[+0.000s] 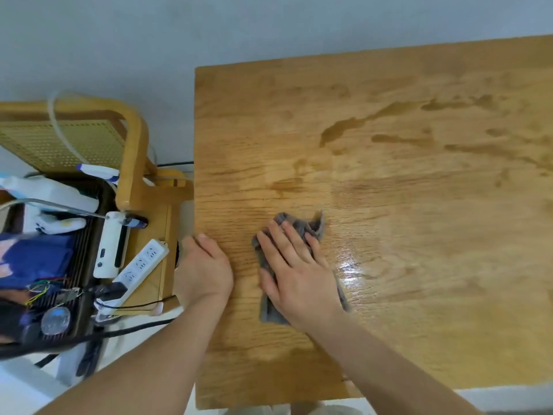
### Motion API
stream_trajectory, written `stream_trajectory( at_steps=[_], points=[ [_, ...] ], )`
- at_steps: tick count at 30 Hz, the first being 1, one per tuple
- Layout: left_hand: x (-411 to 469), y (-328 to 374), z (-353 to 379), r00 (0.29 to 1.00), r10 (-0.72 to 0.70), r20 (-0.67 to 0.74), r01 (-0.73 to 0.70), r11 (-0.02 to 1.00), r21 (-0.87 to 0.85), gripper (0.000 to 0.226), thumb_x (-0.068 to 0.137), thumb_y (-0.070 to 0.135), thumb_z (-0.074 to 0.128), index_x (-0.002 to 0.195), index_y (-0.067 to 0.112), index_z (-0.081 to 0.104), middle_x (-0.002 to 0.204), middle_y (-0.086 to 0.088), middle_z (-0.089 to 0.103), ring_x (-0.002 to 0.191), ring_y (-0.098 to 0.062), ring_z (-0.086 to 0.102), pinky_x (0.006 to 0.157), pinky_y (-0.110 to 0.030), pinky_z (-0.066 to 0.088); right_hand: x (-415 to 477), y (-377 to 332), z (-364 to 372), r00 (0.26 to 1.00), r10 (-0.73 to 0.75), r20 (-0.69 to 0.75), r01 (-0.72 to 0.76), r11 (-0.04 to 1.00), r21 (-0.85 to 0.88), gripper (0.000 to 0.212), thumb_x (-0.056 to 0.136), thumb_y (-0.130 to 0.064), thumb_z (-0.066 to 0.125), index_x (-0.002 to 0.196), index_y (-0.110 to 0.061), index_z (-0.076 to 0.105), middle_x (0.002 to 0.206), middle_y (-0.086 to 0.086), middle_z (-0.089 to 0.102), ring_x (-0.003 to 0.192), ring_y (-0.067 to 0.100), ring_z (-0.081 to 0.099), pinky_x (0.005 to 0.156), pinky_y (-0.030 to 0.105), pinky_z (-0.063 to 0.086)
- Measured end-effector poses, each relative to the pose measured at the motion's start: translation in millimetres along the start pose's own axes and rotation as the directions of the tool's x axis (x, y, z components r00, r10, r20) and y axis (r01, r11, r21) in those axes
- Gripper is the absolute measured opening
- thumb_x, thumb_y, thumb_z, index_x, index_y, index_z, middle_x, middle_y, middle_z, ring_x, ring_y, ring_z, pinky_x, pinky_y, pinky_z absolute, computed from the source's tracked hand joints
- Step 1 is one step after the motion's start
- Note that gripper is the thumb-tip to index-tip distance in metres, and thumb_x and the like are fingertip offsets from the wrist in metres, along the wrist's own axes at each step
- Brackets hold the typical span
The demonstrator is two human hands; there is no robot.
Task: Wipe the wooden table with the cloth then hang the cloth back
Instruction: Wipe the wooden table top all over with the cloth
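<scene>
Overhead, a person leans across a wooden table [419, 235] with both bare forearms reaching in from the near edge. The right hand [294, 274] lies flat on a grey cloth [300, 223], fingers straight and spread, palm pressing the fabric onto the board and grasping nothing. The cloth sits in the near-left part of the tabletop, a long crumpled strip whose long axis runs from the near edge away toward the far side, leaning slightly to the right. Its bunched far end pokes out past the fingertips and peaks toward the far right, while its near end shows beside the wrist.

The left hand [203, 265] is at the table's left edge, thumb on top and fingers bent down over the side, gripping the board. The two hands are near each other but apart.

Dark wet streaks [344, 127] cross the far half of the wood, and a glossy sheen [350, 265] shines just right of the cloth. Beside the table on the left stands a wooden chair [131, 163] laden with gear – a white power strip [140, 262] among it
</scene>
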State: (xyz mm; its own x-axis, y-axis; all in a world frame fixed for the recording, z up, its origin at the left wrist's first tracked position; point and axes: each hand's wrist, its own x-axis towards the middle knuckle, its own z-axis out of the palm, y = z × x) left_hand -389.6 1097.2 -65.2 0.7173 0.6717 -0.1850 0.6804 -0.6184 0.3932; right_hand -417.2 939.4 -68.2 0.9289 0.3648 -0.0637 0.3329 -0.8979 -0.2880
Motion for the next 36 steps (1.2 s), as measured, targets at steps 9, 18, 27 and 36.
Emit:
stream_trajectory(
  at_steps=[9,18,27,36],
  points=[
    [5.4,-2.1,4.4,1.0,0.019,-0.014,-0.018,0.999,0.041,0.04,0.1,0.038,0.019,0.095,0.01,0.047,0.072,-0.01,0.054,0.075,-0.035,0.056,0.065,-0.036,0.029,75.0,52.3,-19.7,0.915,0.387,-0.114,-0.392,0.919,-0.027,0.059,0.101,-0.044,0.029,0.153,-0.016,0.025,0.161,0.004,0.02,0.149,0.022,0.013,0.119,0.048,0.012],
    [1.8,4.3,-4.0,0.998,-0.033,0.048,0.034,0.999,-0.016,0.03,0.1,0.038,0.017,0.088,0.019,0.037,0.072,-0.003,0.05,0.067,-0.025,0.044,0.062,-0.033,0.028,-1.6,90.5,-33.8,0.972,-0.214,0.095,0.224,0.968,-0.116,0.056,0.098,-0.045,0.037,0.15,-0.024,0.034,0.159,-0.002,0.026,0.148,0.015,0.02,0.115,0.045,0.026],
    [0.2,2.1,-3.0,0.998,-0.024,0.05,0.024,1.0,-0.004,0.029,0.1,0.038,0.018,0.089,0.019,0.036,0.074,-0.004,0.05,0.068,-0.025,0.044,0.061,-0.034,0.031,89.6,1.0,-9.0,0.998,-0.043,0.045,0.045,0.998,-0.042,0.057,0.1,-0.046,0.031,0.152,-0.023,0.026,0.162,-0.002,0.017,0.149,0.017,0.012,0.119,0.048,0.014],
    [3.2,6.4,-7.6,0.996,-0.018,0.088,0.018,1.0,-0.007,0.025,0.101,0.036,0.017,0.089,0.021,0.032,0.068,0.0,0.047,0.065,-0.027,0.048,0.06,-0.034,0.034,85.5,113.2,-48.2,0.994,0.11,0.022,-0.106,0.985,-0.138,0.058,0.097,-0.052,0.029,0.152,-0.032,0.025,0.162,-0.007,0.018,0.149,0.013,0.012,0.119,0.04,0.009]
  ],
)
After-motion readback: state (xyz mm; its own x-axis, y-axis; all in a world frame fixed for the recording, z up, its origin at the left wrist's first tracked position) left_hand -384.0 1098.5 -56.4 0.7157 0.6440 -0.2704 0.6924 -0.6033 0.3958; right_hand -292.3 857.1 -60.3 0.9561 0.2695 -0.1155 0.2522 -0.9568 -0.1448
